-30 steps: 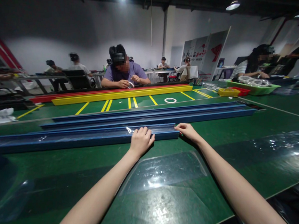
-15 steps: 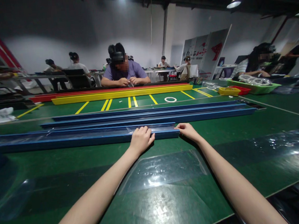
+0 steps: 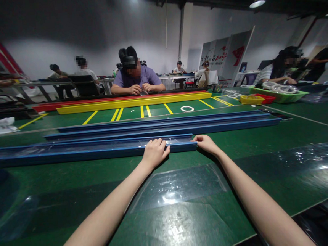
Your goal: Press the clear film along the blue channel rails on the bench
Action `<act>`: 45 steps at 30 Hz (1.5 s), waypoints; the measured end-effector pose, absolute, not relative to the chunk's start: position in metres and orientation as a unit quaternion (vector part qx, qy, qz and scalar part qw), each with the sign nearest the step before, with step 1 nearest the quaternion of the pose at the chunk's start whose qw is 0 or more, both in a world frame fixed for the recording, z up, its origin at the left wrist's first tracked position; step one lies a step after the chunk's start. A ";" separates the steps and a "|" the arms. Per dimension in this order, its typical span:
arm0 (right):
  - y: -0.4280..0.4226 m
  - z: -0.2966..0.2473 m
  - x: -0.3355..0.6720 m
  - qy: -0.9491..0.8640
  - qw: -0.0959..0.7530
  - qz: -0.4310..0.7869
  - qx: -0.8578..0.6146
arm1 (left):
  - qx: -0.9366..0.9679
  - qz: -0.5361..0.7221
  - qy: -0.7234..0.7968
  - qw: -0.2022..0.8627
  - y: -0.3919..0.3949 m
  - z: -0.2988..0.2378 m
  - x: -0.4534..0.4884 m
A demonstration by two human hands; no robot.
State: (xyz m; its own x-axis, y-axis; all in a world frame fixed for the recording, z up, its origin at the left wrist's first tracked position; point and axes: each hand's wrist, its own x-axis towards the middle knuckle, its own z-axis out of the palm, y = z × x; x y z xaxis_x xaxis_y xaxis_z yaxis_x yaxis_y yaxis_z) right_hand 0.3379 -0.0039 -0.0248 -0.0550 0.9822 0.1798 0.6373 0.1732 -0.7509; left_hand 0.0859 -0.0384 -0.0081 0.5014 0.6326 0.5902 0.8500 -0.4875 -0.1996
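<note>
A long blue channel strip [image 3: 98, 154] with raised edges lies across the green table in front of me. Clear film [image 3: 120, 143] shows inside its trough. My left hand [image 3: 155, 153] is closed over the strip near its right end, fingers bent into the trough and thumb at the near wall. At the strip's right end, my right hand [image 3: 206, 143] pinches with thumb and forefinger at the corner; whatever sits between the fingertips is too small to make out. Just behind lie more blue channel strips [image 3: 165, 132], parallel to the first.
Clear plastic sheets [image 3: 183, 184] lie on the table [image 3: 248, 138] nearer me. Farther back are yellow [image 3: 133, 103] and red strips, a white ring [image 3: 187, 108] and a green basket [image 3: 289, 96]. A co-worker [image 3: 137, 79] sits opposite; another person sits at the right.
Both hands stay at the same places on the blue channel strip. The co-worker opposite has shifted their hands slightly.
</note>
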 end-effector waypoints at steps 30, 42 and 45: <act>-0.001 -0.027 0.336 -0.684 0.331 0.186 -0.623 | -0.838 -0.216 -0.459 0.202 -0.037 -0.006 0.086; -0.001 -0.027 0.337 -0.682 0.335 0.202 -0.618 | -0.846 -0.194 -0.465 0.175 -0.035 -0.003 0.083; 0.000 -0.027 0.337 -0.682 0.340 0.202 -0.616 | -0.849 -0.185 -0.467 0.164 -0.035 -0.001 0.083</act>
